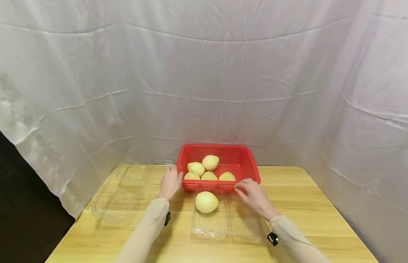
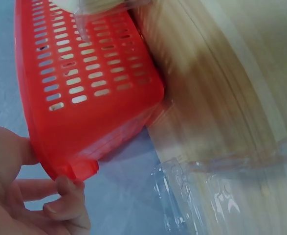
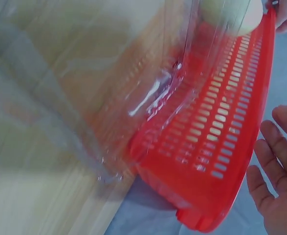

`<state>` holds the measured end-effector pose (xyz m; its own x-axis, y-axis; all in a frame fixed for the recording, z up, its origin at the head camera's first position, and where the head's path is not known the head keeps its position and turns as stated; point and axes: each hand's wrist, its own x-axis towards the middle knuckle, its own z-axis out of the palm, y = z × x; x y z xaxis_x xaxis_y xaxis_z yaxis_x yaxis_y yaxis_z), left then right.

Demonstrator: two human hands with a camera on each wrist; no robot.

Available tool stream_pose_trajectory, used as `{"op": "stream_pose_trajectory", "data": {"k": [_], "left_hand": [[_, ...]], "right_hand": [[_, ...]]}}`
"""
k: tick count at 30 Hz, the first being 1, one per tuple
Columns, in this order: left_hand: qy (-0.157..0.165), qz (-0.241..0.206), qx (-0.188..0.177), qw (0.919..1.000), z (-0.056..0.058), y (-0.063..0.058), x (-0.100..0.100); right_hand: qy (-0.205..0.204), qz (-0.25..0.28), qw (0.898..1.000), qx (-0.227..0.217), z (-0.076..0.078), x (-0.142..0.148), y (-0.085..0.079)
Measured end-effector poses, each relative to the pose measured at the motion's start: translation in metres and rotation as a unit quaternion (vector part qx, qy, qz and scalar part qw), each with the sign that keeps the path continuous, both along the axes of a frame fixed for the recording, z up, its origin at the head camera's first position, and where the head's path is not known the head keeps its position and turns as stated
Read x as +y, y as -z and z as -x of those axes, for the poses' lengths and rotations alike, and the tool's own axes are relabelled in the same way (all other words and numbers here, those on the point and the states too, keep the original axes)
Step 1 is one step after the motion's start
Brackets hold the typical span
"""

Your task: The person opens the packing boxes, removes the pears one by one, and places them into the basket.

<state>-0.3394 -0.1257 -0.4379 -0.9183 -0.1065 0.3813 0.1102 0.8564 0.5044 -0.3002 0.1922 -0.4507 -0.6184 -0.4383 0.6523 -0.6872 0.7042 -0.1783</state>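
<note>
A red plastic basket [image 1: 235, 168] stands at the back of the table with several yellow pears [image 1: 210, 162] in it, mostly on its left side. My left hand [image 1: 170, 183] holds the basket's left rim; in the left wrist view its thumb and fingers lie on either side of the corner. By the front right corner is my right hand [image 1: 254, 197], its fingers loosely bent beside the rim, holding nothing in the right wrist view. Between my arms, one pear [image 1: 206, 202] sits in an open clear plastic box [image 1: 210, 224], whose other half [image 1: 246, 228] spreads to the right.
More clear plastic boxes [image 1: 115, 204] lie on the left part of the wooden table [image 1: 296, 208]. A grey cloth curtain [image 1: 223, 91] hangs behind the table and along its sides. A dark area [image 1: 23, 193] shows at the lower left.
</note>
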Motion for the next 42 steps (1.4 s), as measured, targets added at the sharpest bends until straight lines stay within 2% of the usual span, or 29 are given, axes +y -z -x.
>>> {"op": "stream_pose_trajectory", "data": {"k": [4, 8, 12, 21, 31, 38, 42], "left_hand": [[-0.015, 0.005, -0.017, 0.9997, 0.002, 0.001, -0.002], [-0.043, 0.015, -0.026, 0.9986, 0.003, 0.002, -0.004], [-0.051, 0.027, -0.026, 0.9980, 0.003, 0.003, -0.004], [-0.056, 0.044, -0.036, 0.9968, 0.005, 0.002, -0.001], [-0.067, 0.045, -0.034, 0.9961, 0.004, 0.001, -0.003], [-0.064, 0.044, -0.032, 0.9965, 0.005, 0.001, -0.004], [-0.069, 0.046, -0.030, 0.9961, 0.006, 0.000, -0.004]], "right_hand": [[-0.036, -0.019, 0.997, -0.065, -0.005, -0.009, 0.003], [-0.107, -0.043, 0.984, -0.136, -0.010, -0.018, 0.004], [-0.147, -0.062, 0.973, -0.165, -0.012, -0.025, 0.005], [-0.122, -0.088, 0.975, -0.164, -0.015, -0.034, 0.004], [-0.157, -0.081, 0.964, -0.197, -0.019, -0.057, 0.001], [-0.136, -0.098, 0.971, -0.167, -0.018, -0.070, -0.001], [-0.119, -0.105, 0.972, -0.171, -0.015, -0.075, -0.003]]}}
